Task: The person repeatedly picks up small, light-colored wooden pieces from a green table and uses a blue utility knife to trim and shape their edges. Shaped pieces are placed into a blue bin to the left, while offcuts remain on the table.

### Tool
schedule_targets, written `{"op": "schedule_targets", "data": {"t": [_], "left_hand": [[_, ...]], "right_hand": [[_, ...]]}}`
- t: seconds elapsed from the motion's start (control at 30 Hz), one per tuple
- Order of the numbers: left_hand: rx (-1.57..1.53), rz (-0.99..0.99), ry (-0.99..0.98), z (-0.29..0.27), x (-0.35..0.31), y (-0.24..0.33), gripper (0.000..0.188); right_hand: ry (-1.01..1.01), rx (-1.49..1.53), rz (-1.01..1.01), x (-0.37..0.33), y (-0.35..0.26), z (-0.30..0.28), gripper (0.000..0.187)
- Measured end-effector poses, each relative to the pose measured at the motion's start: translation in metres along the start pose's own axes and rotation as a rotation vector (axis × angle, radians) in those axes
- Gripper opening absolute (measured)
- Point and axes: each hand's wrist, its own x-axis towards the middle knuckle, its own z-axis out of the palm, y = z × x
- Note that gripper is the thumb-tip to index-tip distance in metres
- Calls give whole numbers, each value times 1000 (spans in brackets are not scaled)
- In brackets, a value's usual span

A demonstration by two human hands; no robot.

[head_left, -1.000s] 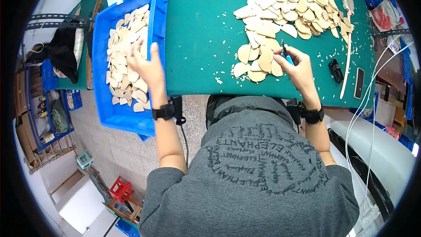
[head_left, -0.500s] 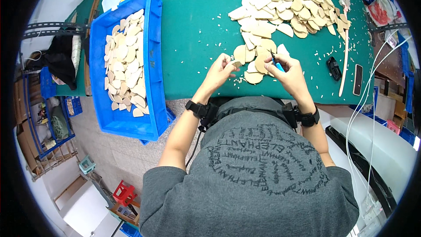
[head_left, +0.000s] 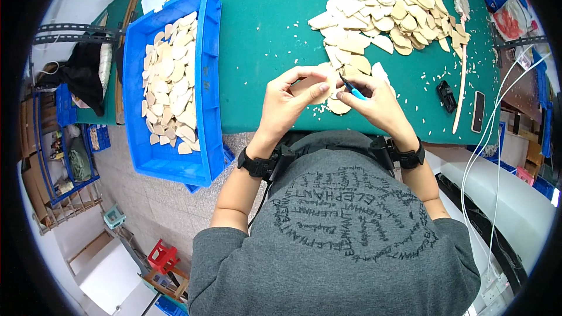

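My left hand [head_left: 282, 105] is closed on a flat beige piece [head_left: 302, 86] with a rounded edge, held between thumb and fingers; part of it is hidden by the hand. In my right hand [head_left: 380, 106] is a slim tool with a blue handle and dark pointed tip [head_left: 353, 89], pointing up and left toward the held piece. I cannot make out whether the tip touches it. Just beyond my hands, more flat beige pieces [head_left: 358, 63] lie on the green tabletop [head_left: 257, 41], running back into a large heap [head_left: 398, 14].
A blue crate [head_left: 213, 82] at the left holds many beige pieces [head_left: 171, 76]. To the right lie a black object [head_left: 446, 96], a phone [head_left: 478, 111] and a long-handled brush [head_left: 460, 70]. Pale scraps dot the cloth. White cables [head_left: 490, 111] hang at far right.
My left hand has turned and come nearer to my right hand, with the beige piece in it. The blue-handled tool has shifted left, and its dark tip now shows more.
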Motion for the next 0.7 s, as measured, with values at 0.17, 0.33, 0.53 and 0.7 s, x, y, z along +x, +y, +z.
{"op": "schedule_targets", "data": {"t": [0.17,0.33,0.53,0.7], "left_hand": [[152,63,19,3,-2,-1,16],[257,160,49,5,-3,-2,17],[365,260,45,4,-3,2,16],[406,270,29,-1,-3,0,16]], "right_hand": [[18,-28,-26,-1,-6,1,30],[51,-95,-47,-2,-1,2,27],[70,-119,-92,1,6,5,24],[84,-113,-81,1,4,9,21]]}}
